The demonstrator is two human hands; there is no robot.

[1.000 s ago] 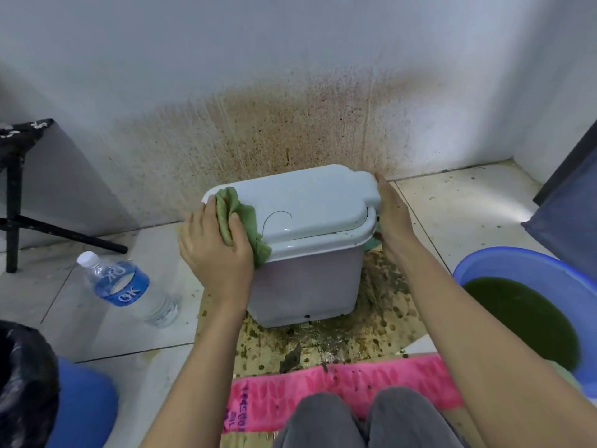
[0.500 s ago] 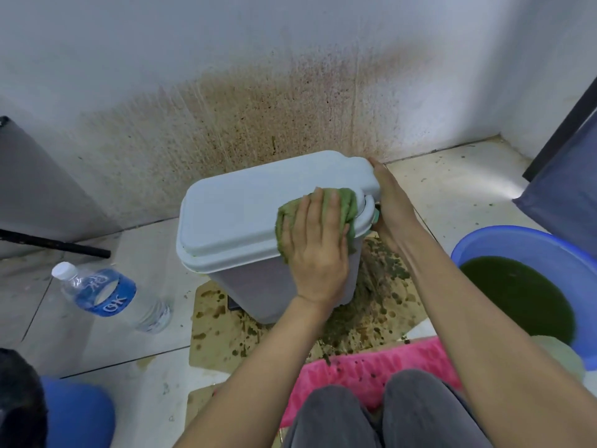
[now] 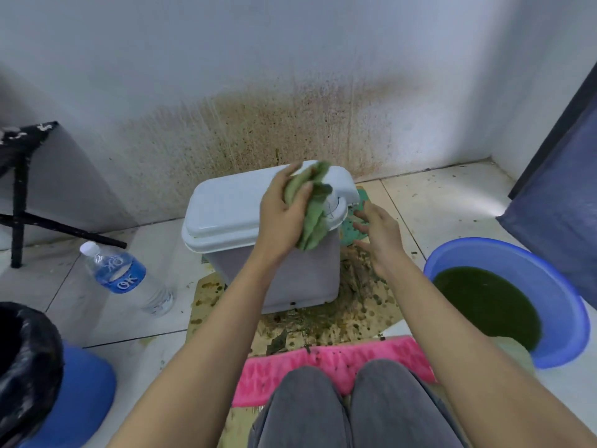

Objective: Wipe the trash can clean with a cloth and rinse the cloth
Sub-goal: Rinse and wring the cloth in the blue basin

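Observation:
A white lidded trash can point(image 3: 232, 215) stands on stained cardboard in front of a spattered wall. My left hand point(image 3: 282, 215) is lifted above the right end of the lid and grips a bunched green cloth point(image 3: 311, 208), which hangs down past the lid's edge. My right hand point(image 3: 379, 234) hovers just right of the can with fingers spread, touching nothing. A blue basin point(image 3: 568, 305) of dark green water sits on the floor at the right.
A plastic water bottle point(image 3: 124, 274) lies on the tiles at the left. A black stool point(image 3: 19, 176) stands far left. A black-bagged blue bin point(image 3: 64, 389) sits at the lower left. A pink mat point(image 3: 323, 363) lies before my knees. A teal sponge point(image 3: 353, 227) rests behind the can.
My left hand lifted the cloth off the lid and bunched it up. My right hand let go of the can's right end and drew back, open.

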